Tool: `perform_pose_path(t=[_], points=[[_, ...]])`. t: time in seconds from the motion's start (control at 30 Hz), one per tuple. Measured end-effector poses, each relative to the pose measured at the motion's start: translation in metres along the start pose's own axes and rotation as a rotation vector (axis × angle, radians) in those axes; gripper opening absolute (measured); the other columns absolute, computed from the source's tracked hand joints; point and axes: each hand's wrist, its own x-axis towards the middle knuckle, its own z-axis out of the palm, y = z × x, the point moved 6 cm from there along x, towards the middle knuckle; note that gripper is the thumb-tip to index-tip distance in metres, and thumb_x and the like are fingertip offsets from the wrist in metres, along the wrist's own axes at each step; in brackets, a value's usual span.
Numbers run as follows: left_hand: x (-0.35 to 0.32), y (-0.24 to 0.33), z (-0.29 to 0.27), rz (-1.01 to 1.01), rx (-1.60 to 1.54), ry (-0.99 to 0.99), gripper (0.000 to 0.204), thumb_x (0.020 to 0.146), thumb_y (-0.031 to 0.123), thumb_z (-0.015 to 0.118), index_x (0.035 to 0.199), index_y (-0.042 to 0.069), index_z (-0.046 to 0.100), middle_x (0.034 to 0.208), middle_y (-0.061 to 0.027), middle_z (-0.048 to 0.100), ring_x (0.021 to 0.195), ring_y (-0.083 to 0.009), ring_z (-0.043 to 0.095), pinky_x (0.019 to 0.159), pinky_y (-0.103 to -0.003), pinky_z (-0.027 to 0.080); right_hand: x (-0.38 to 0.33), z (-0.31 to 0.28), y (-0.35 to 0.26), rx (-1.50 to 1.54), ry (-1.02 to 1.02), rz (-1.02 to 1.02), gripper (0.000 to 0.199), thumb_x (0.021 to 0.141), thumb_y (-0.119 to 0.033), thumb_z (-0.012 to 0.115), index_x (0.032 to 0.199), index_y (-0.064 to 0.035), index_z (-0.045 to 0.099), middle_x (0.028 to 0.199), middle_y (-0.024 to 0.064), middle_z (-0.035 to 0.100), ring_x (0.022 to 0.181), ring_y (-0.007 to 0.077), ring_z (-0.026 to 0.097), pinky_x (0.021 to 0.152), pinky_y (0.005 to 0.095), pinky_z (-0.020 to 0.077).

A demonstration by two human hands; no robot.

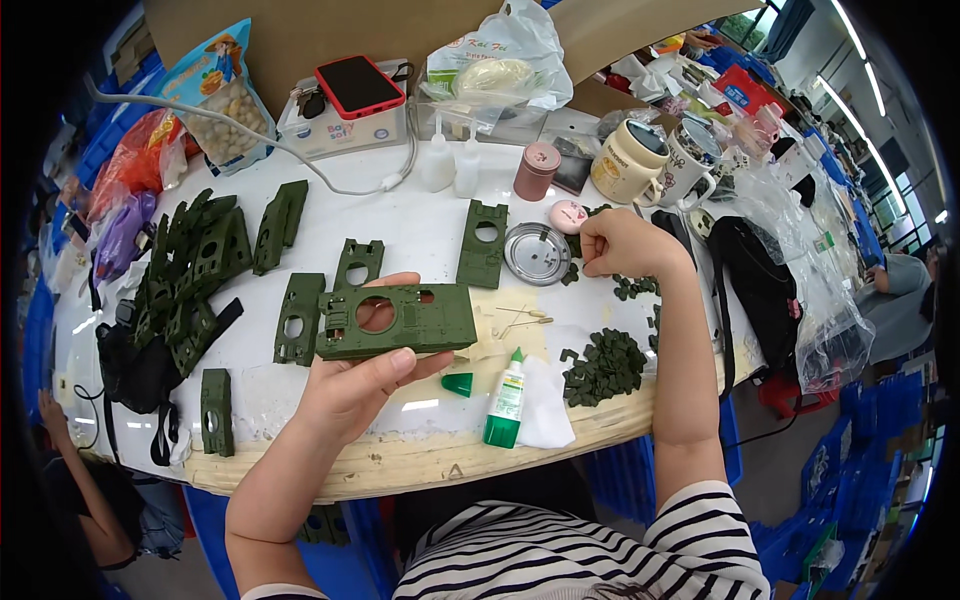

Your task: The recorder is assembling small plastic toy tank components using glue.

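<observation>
A dark green plastic model tank hull (440, 318) with a round hole rests in my left hand (350, 392), thumb along its near side and fingers beneath. Beyond the metal dish (537, 253), my right hand (632, 243) is closed in a pinch, low over small green parts (636, 288). Whatever lies between its fingertips is hidden. A larger heap of small green parts (605, 366) sits nearer the table's front edge. Left of it stand a glue bottle (507, 400) with a green tip and a green cap (457, 384); a white cloth (543, 405) lies alongside.
More green hulls lie around, including one upright panel (483, 245) and a stacked pile (195, 265) at left. Thin needle-like tools (525, 318) lie mid-table. Behind stand white squeeze bottles (438, 163), a pink tin (538, 170), mugs (630, 160) and a red-cased phone (360, 86).
</observation>
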Motion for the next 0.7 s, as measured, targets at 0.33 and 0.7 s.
perform_pose_path(t=[0.33, 0.7], points=[[-0.002, 0.006, 0.004, 0.082, 0.043, -0.010, 0.063, 0.084, -0.001, 0.065, 0.137, 0.003, 0.033, 0.131, -0.0149, 0.047, 0.118, -0.0270, 0.054, 0.098, -0.044, 0.051, -0.043, -0.011, -0.092, 0.760, 0.329, -0.415, 0.013, 0.085, -0.002, 0.066, 0.096, 0.0043, 0.069, 0.079, 0.0034, 0.068, 0.069, 0.0049, 0.062, 0.064, 0.0179, 0.0509], [-0.005, 0.007, 0.011, 0.281, 0.298, -0.095, 0.056, 0.083, -0.008, 0.064, 0.128, 0.002, 0.034, 0.137, -0.0164, 0.042, 0.120, -0.0244, 0.053, 0.097, -0.037, 0.052, -0.058, 0.031, -0.138, 1.133, 0.012, -0.394, 0.022, 0.085, -0.001, 0.067, 0.106, 0.0063, 0.064, 0.090, 0.0094, 0.068, 0.082, 0.0113, 0.067, 0.075, 0.0220, 0.0546]])
